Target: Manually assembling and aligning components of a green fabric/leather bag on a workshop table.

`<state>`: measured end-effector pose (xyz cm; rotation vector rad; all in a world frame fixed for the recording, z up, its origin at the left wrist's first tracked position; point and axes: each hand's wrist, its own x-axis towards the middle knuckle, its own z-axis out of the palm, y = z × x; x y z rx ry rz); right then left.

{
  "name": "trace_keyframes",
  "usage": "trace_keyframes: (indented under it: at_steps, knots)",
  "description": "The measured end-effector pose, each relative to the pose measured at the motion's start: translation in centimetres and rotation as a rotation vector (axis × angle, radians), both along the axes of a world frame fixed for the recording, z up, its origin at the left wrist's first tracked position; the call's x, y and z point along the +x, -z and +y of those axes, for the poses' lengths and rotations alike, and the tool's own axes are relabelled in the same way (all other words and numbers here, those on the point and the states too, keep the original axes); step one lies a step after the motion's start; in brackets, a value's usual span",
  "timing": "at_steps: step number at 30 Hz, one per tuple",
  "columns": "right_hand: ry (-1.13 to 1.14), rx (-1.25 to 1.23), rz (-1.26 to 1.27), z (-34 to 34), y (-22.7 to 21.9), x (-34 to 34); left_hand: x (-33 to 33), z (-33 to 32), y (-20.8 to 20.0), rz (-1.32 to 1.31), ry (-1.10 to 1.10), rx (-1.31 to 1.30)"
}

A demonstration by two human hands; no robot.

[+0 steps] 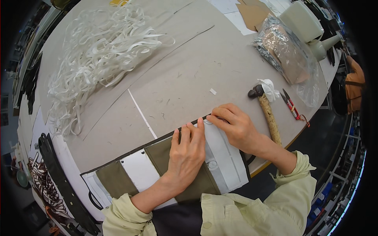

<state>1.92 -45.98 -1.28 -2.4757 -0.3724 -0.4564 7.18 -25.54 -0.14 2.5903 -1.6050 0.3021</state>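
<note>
A flat sewn fabric panel [232, 165] with olive, white and pale grey sections and a dark bound edge lies slanting across the near side of the table. My left hand [187, 155] rests on it, fingers stretched out, their tips by the far edge. At that same edge, just to the right, the thumb and fingers of my right hand [235, 128] are pinched together on the dark binding. Whether something small is also in that pinch is hidden. Small dark studs show on the white section, and black loops stick out at both ends.
A tangled heap of white tape [102, 51] covers the far left. To the right lie a hammer [268, 114], red-handled snips [292, 105], a clear plastic bag [289, 55] and a white bottle [301, 21]. Black straps [65, 185] line the left side.
</note>
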Motion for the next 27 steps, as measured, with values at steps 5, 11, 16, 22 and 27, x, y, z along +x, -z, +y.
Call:
trace_keyframes:
  at_steps: [5,11,16,22,27]
  knots:
    - [0.007,-0.076,-0.042,0.3,0.2,-0.1,0.0,-0.3,-0.4,0.004,-0.003,0.038]
    - [-0.003,0.306,0.189,-0.5,-0.3,-1.0,-0.1,-0.2,-0.3,-0.018,-0.008,0.049]
    - [0.115,0.119,0.116,1.4,-0.2,-1.6,0.0,0.3,0.2,0.042,-0.028,-0.066]
    - [0.097,-0.049,0.075,1.9,-0.3,-1.5,0.1,0.6,0.1,0.140,-0.042,-0.135]
    - [0.101,-0.131,0.066,2.5,-0.6,-1.3,0.2,0.6,0.2,0.171,-0.036,-0.166]
